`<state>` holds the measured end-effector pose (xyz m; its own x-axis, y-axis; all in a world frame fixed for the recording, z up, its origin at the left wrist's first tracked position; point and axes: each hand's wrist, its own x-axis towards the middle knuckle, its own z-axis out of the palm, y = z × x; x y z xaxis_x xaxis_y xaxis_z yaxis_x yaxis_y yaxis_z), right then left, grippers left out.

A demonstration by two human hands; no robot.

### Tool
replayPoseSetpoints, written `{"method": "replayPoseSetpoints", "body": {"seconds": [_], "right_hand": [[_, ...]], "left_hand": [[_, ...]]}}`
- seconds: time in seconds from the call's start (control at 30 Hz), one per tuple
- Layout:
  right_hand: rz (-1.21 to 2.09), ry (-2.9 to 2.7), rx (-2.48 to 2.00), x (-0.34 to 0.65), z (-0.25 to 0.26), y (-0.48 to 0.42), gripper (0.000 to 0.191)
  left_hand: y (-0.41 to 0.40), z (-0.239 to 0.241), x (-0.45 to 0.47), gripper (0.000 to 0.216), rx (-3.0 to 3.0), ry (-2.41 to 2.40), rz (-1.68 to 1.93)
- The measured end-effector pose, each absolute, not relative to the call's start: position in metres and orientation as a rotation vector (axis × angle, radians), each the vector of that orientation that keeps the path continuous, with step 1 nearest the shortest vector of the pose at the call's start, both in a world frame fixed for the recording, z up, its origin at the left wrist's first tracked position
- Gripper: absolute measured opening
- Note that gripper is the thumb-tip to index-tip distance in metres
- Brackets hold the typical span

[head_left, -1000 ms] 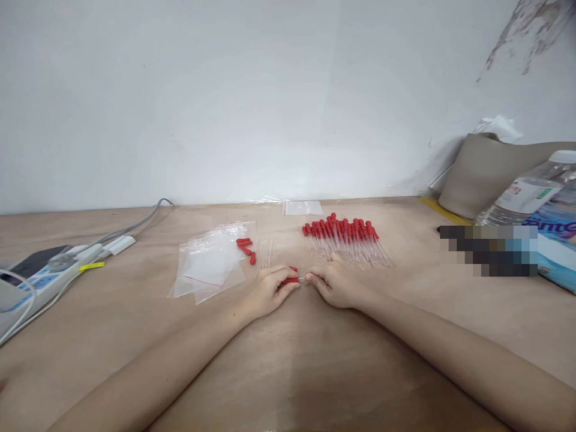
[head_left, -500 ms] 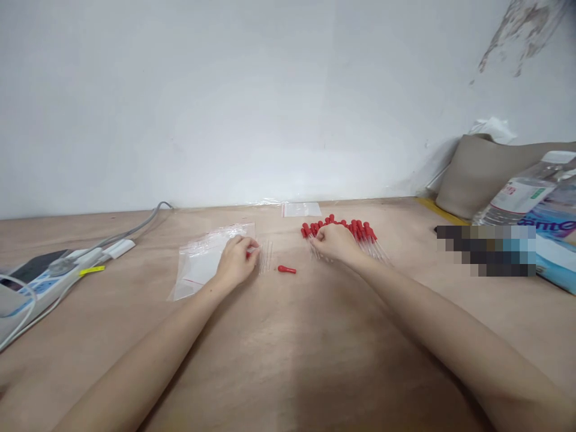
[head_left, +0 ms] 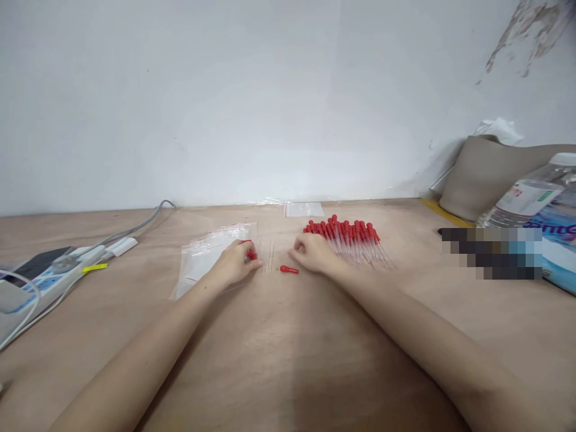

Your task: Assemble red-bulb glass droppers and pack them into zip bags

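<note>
My left hand is curled round red rubber bulbs, which show between thumb and fingers; how many it holds is hidden. Just right of it, several thin clear glass tubes lie side by side on the table. A single red rubber bulb lies loose near them. My right hand hovers close above that bulb, fingers loosely bent, thumb slightly apart, nothing visible in them. Beside and behind it, a row of droppers with red bulbs points its glass tips toward me.
Clear zip bags lie partly under my left hand. Another small bag rests by the wall. A power strip with cables and a dark phone-like object are at left. A plastic bottle and a tissue pack stand right.
My right hand has moved left from the dropper row, toward the loose bulb and glass tubes. My left hand's fingers have parted a little, showing more red.
</note>
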<state>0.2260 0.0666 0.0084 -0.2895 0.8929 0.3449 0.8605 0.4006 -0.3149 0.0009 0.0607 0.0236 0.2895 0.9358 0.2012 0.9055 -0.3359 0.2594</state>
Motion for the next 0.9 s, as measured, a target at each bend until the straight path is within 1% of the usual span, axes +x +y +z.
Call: {"method": "replayPoseSetpoints", "body": {"seconds": [0.07, 0.13, 0.27, 0.37, 0.47, 0.53, 0.6, 0.67, 0.77, 0.9], "right_hand": [[0.286, -2.266, -1.321, 0.219, 0.004, 0.056, 0.026], [0.415, -2.280, -1.273, 0.215, -0.001, 0.049, 0.026], [0.551, -2.262, -1.263, 0.215, -0.006, 0.047, 0.012], [0.512, -2.221, -1.273, 0.220, -0.006, 0.046, 0.008], [0.451, -2.161, -1.258, 0.230, -0.001, 0.040, 0.008], [0.412, -2.131, -1.216, 0.240, 0.003, 0.034, 0.016], [0.342, -2.118, -1.156, 0.251, 0.005, 0.028, 0.028], [0.287, -2.112, -1.104, 0.261, 0.004, 0.025, 0.032], [0.309, -2.032, -1.130, 0.273, 0.002, 0.023, 0.027], [0.496, -1.779, -1.288, 0.277, -0.002, 0.024, 0.016]], "left_hand": [[0.060, 0.022, 0.003, 0.021, 2.486, 1.715, 0.499], [0.061, 0.021, 0.003, 0.017, 2.490, 1.706, 0.491], [0.062, 0.022, 0.001, 0.009, 2.472, 1.745, 0.458], [0.061, 0.022, 0.001, 0.012, 2.495, 1.798, 0.495], [0.058, 0.019, 0.010, 0.016, 2.566, 1.838, 0.661], [0.058, 0.015, 0.020, 0.018, 2.622, 1.842, 0.746], [0.060, 0.012, 0.032, 0.020, 2.676, 1.841, 0.753], [0.064, 0.008, 0.043, 0.023, 2.712, 1.873, 0.716], [0.074, 0.005, 0.055, 0.025, 2.727, 1.970, 0.643], [0.082, 0.005, 0.068, 0.023, 2.703, 2.046, 0.560]]}}
